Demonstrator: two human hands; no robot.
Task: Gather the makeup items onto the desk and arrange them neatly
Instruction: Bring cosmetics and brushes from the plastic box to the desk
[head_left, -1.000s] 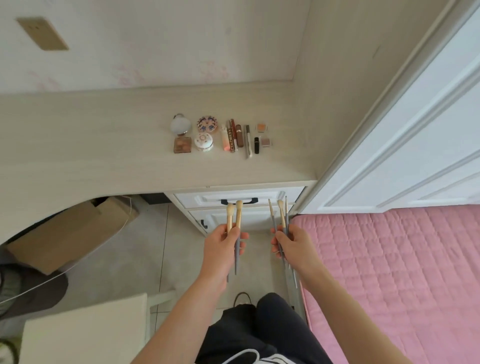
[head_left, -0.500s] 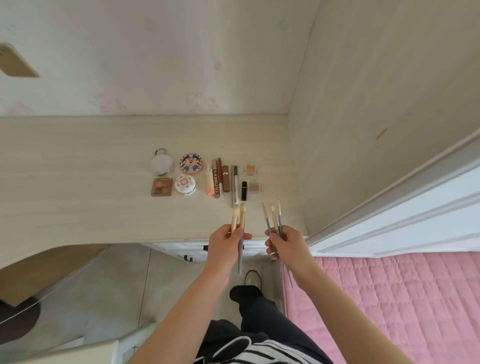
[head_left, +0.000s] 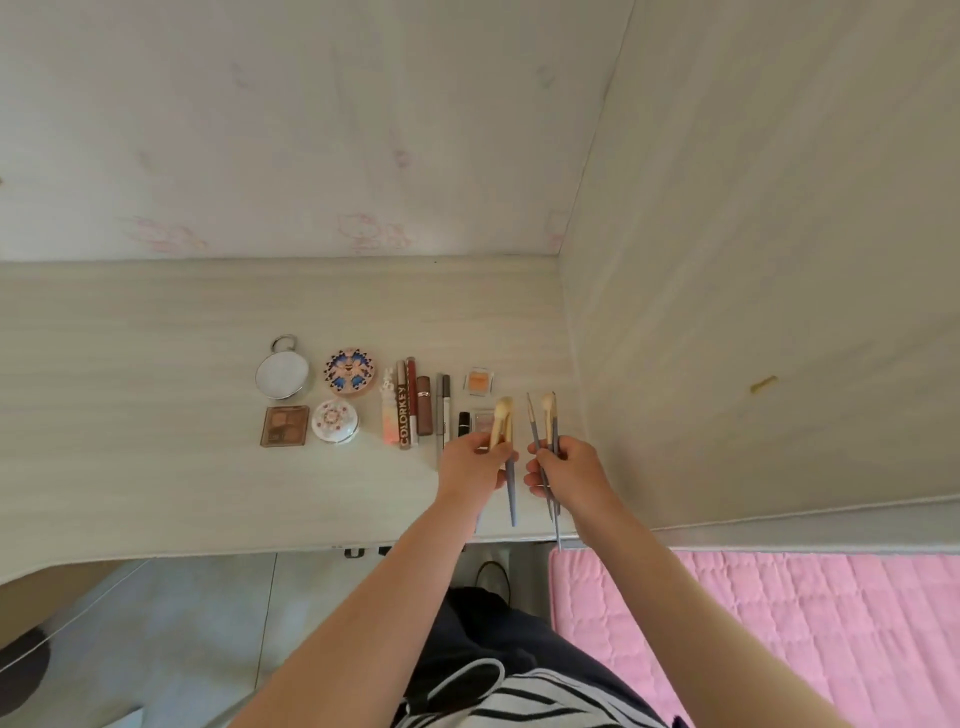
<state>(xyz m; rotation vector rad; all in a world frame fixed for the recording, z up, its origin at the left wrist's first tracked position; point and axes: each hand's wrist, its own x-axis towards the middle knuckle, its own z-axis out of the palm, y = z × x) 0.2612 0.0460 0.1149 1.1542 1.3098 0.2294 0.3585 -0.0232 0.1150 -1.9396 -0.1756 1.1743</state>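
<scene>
The left hand (head_left: 474, 466) grasps two brushes (head_left: 502, 422), bristles pointing away from the person. The right hand (head_left: 570, 475) grasps a few thinner brushes (head_left: 548, 410). Both hover over the counter (head_left: 130, 389), just beside the row of makeup (head_left: 405, 410) lying there.

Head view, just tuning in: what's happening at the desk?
A person stands at the desk, both hands full. The left hand grips two thick brushes; the right hand grips several thin brushes, all above the desk's front right part. Compacts, a palette and tubes already lie in neat rows there. No brush is set down yet.
</scene>
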